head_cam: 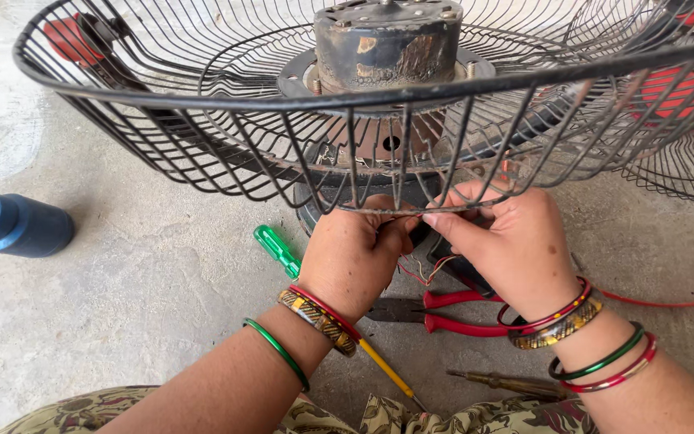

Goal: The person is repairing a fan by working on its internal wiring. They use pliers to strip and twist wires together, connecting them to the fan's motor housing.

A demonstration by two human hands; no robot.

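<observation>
Nearest, at six o'clock on the concrete floor (122,305): red-handled pliers (459,313), yellow-shafted screwdriver (387,370). Above them, left hand (355,257) and right hand (516,249), fingers pinched together on thin red wires (419,269) under the fan guard (347,104). Motor (387,40) at twelve o'clock; blue bottle (14,225) at nine.

Both forearms reach forward; left hand (353,255) and right hand (509,245) meet fingertip to fingertip, each grip pinched closed.
</observation>
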